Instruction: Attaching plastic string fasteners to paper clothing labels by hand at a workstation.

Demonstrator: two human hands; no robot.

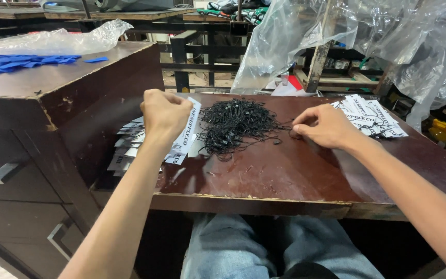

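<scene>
Two hands are working over my table (285, 175): my left hand (163, 114) is closing on a tag (188, 129) above the left stack (130, 147); the cords (236, 124) are lying mid-table; my right hand (323, 126) is pinching one cord end beside the right stack (370, 116).

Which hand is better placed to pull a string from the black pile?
Right. The right hand pinches at the edge of the black string pile, while the left hand is closed on a white tag.
</scene>
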